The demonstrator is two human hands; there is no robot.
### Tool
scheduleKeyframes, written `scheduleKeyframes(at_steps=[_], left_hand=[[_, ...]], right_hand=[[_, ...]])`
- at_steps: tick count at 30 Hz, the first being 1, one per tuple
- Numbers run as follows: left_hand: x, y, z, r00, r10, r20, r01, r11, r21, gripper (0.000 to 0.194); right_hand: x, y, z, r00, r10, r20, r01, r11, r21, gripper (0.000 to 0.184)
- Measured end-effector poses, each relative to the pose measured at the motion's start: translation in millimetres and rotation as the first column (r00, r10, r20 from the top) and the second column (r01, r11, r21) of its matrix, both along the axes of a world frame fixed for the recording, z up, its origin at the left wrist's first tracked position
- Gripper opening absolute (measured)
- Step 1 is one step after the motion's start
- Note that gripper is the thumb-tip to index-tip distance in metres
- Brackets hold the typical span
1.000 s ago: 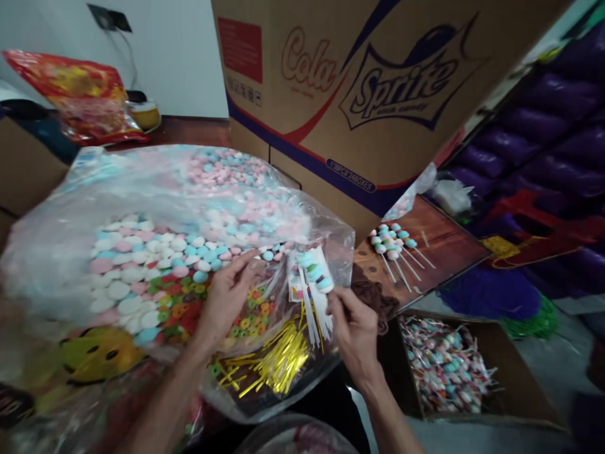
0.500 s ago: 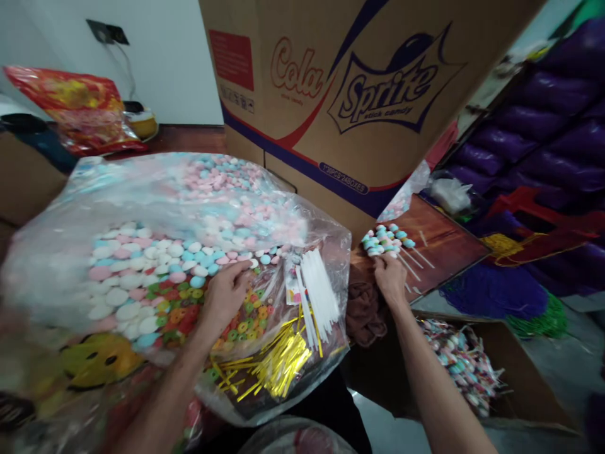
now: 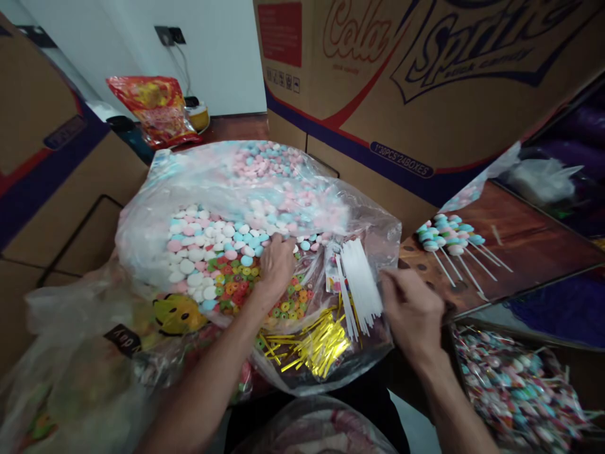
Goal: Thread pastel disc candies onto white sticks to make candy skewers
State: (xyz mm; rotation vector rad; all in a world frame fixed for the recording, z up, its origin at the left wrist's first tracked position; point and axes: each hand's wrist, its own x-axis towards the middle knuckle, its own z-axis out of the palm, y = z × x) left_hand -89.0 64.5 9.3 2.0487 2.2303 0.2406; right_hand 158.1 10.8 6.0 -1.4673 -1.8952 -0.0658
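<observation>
My left hand (image 3: 278, 263) reaches onto a clear plastic bag, its curled fingertips down among pink, white and blue marshmallow-like candies (image 3: 208, 236). Anything pinched there is hidden. Below it lie small green, orange and red ring candies (image 3: 241, 284). My right hand (image 3: 413, 309) is at the bag's right edge, beside a bundle of thin white sticks (image 3: 362, 284). Its fingers are curled in and hide whatever they hold. Gold twist ties (image 3: 326, 347) are heaped on the near side of the bag. Candies on sticks (image 3: 451, 233) lie together on the table at right.
A large cardboard box (image 3: 340, 113) stands behind the bag. At lower right, an open carton holds many wrapped stick candies (image 3: 520, 384). A red snack bag (image 3: 154, 110) stands at back left. A crumpled plastic bag (image 3: 80, 366) lies at lower left.
My right hand has left the candies on sticks and come left and nearer, beside the white sticks. My left hand stays over the candies. The view has turned left.
</observation>
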Motion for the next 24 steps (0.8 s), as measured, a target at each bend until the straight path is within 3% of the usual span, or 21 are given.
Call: scheduleKeyframes(at_steps=[2, 4, 6, 12, 17, 20, 24], left_hand=[[5, 0, 2.2, 0.998, 0.026, -0.054, -0.029, 0.998, -0.050, 0.040], [7, -3, 3.3, 0.997, 0.033, -0.069, -0.038, 0.997, -0.062, 0.040], [6, -8, 3.0, 0.998, 0.017, -0.057, -0.019, 0.999, -0.038, 0.037], [2, -18, -1.7, 0.997, -0.059, 0.049, 0.056, 0.996, 0.068, 0.028], [11, -9, 1.2, 0.976, -0.183, 0.120, 0.167, 0.976, 0.138, 0.039], [17, 0, 2.6, 0.972, -0.226, 0.070, 0.223, 0.974, 0.047, 0.039], [27, 9, 3.0, 0.982, -0.186, -0.003, 0.186, 0.981, -0.059, 0.040]], right_hand=[[-34, -14, -1.7, 0.991, 0.079, 0.105, -0.060, 0.983, -0.175, 0.024], [-56, -20, -6.2, 0.968, 0.039, 0.246, 0.047, 0.941, -0.334, 0.017], [-65, -20, -10.6, 0.934, -0.003, 0.358, 0.161, 0.897, -0.412, 0.012], [-63, -18, -12.7, 0.894, -0.036, 0.448, 0.258, 0.857, -0.446, 0.010], [-67, -18, -11.3, 0.890, -0.067, 0.451, 0.300, 0.831, -0.469, 0.011], [-70, -17, -8.5, 0.900, -0.089, 0.427, 0.321, 0.797, -0.511, 0.014], [-66, -17, -7.4, 0.950, -0.116, 0.289, 0.274, 0.753, -0.599, 0.017]])
